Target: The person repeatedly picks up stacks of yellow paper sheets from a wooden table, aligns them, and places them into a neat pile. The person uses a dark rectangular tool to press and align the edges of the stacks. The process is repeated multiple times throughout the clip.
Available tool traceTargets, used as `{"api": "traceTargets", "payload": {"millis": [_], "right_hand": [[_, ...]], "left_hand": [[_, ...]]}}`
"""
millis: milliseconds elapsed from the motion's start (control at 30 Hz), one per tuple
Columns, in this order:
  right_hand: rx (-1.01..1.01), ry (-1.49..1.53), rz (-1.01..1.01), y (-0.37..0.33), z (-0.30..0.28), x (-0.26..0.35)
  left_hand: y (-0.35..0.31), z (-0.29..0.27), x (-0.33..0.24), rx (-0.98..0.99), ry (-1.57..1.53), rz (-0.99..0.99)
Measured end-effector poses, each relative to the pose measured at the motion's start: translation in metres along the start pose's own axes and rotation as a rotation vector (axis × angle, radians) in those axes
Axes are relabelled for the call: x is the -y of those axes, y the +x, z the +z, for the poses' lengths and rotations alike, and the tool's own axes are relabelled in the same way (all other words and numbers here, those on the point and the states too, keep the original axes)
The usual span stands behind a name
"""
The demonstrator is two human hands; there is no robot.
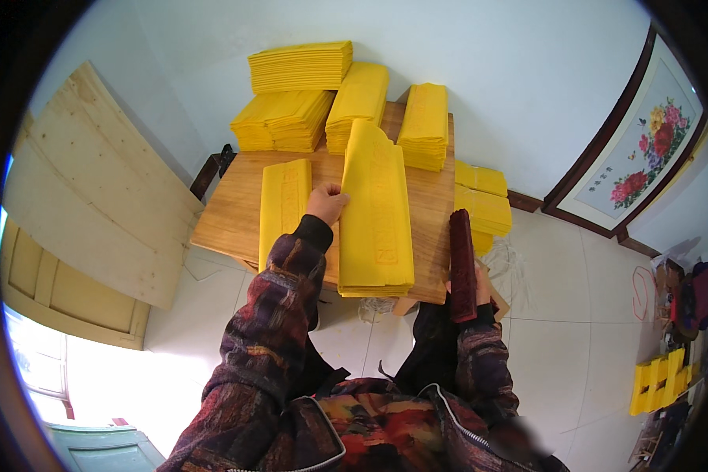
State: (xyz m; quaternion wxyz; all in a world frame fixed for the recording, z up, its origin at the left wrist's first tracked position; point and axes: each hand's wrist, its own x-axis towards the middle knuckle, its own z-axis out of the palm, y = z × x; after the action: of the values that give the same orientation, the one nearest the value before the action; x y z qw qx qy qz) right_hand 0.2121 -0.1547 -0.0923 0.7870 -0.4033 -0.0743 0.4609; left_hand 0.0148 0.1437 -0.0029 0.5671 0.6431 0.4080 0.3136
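Note:
A thick stack of folded yellow paper (376, 216) lies lengthwise on the wooden table, with a faint orange printed panel on its upper sheet. My left hand (328, 203) pinches the left edge of that top sheet, whose far end rises a little. To the left of it lies a thinner yellow paper pile (285, 189) bearing a similar print. At the table's right edge, my right hand (482, 293) grips a long dark red block (462, 263), held upright on its narrow side. The block hides most of that hand's fingers.
More yellow paper stacks (300, 67) stand along the wooden table's (236, 206) far side by the wall. Tied yellow bundles (484, 206) sit on the floor at right, near loose pale string (511, 267). Wooden boards (94, 189) lean at left; a framed flower picture (637, 149) leans at right.

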Motion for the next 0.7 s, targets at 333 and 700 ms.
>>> {"api": "traceTargets", "payload": {"millis": [333, 700], "right_hand": [[-0.043, -0.026, -0.002, 0.004, -0.008, -0.001], [0.064, 0.041, -0.045, 0.002, -0.005, 0.002]], "left_hand": [[-0.022, -0.027, 0.008, -0.066, -0.511, -0.128], [-0.025, -0.064, 0.041, -0.083, -0.74, -0.1]]}}
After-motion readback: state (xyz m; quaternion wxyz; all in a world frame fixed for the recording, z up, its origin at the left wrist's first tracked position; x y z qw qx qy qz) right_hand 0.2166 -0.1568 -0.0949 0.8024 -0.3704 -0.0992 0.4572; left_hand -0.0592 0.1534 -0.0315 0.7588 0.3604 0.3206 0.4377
